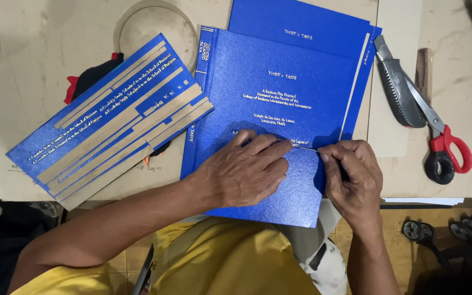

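While left hand (244, 173) presses flat on blue book cover (269, 109), right hand (350, 177) pinches thin strip (304, 146).

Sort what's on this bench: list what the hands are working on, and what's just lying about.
In hand:
- top blue book cover, pressed by the left hand
- thin strip pinched by the right hand

Lying about:
- scissors
- utility knife
- comb
- cut-out blue sheet
- second blue cover underneath
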